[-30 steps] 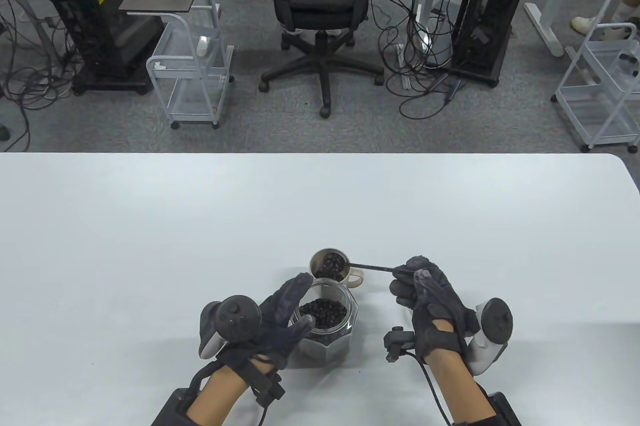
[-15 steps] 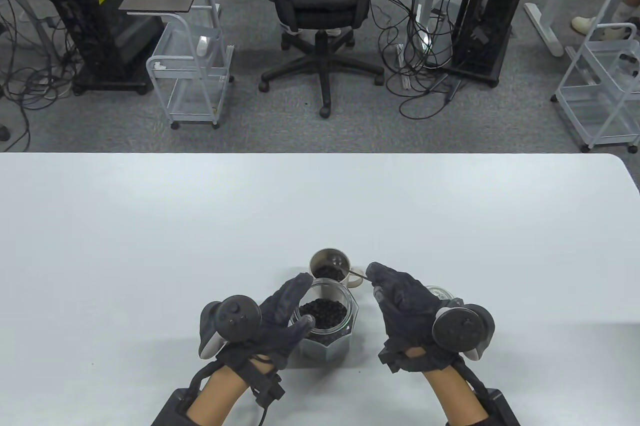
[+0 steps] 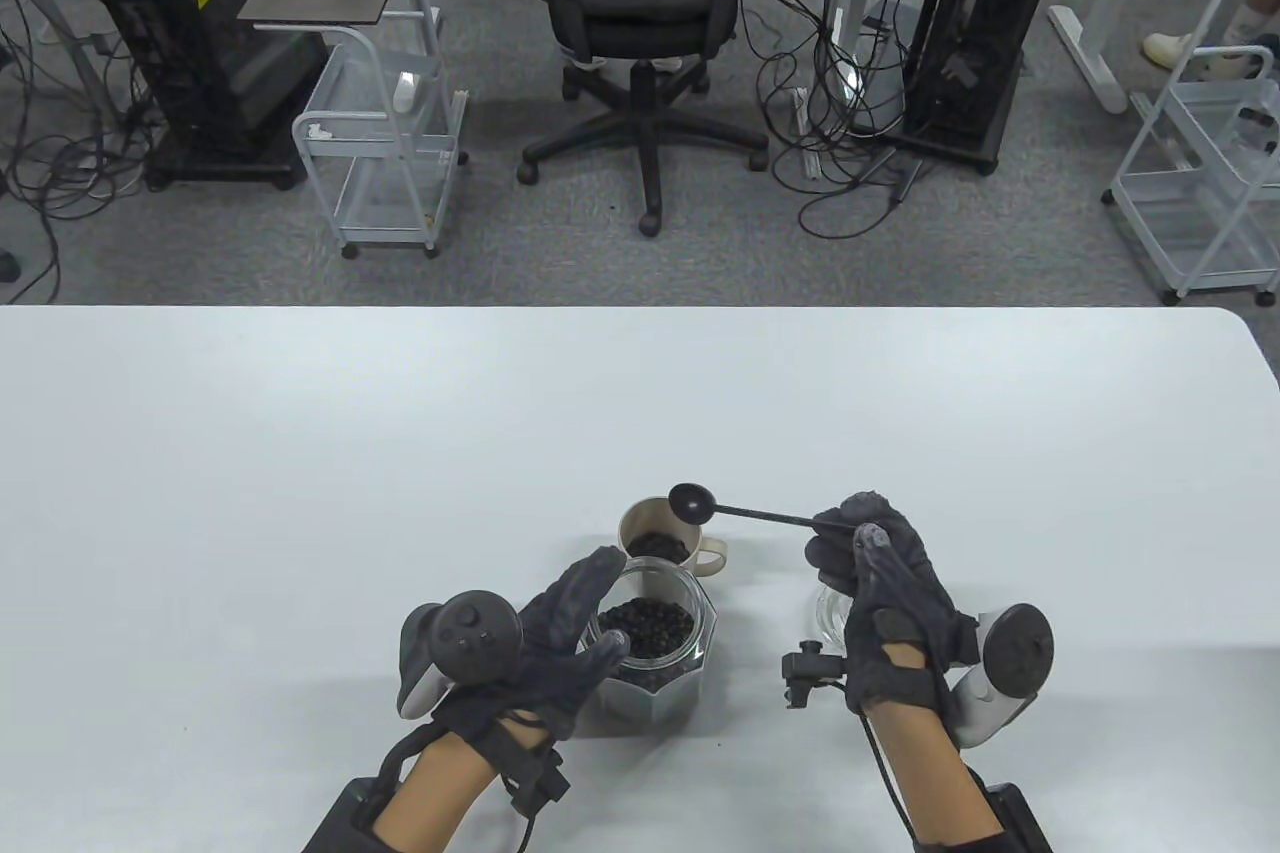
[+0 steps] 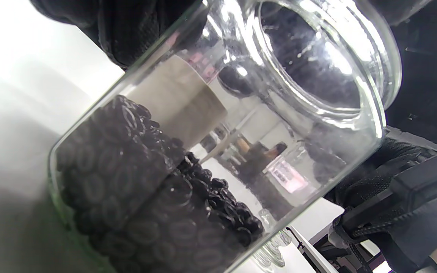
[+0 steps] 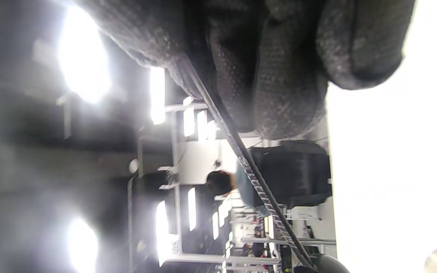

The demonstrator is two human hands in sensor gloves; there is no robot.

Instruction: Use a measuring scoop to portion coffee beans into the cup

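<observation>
Your right grip (image 3: 862, 553) pinches the scoop (image 3: 740, 511) by its handle end, bowl turned over above the cup's (image 3: 650, 533) far rim; your left grip (image 3: 565, 613) wraps the open bean jar (image 3: 655, 638) just nearer you. Held that far out, the scoop could twist. Swinging it back low may clip the cup and tip beans onto the bench (image 3: 300, 493).
</observation>
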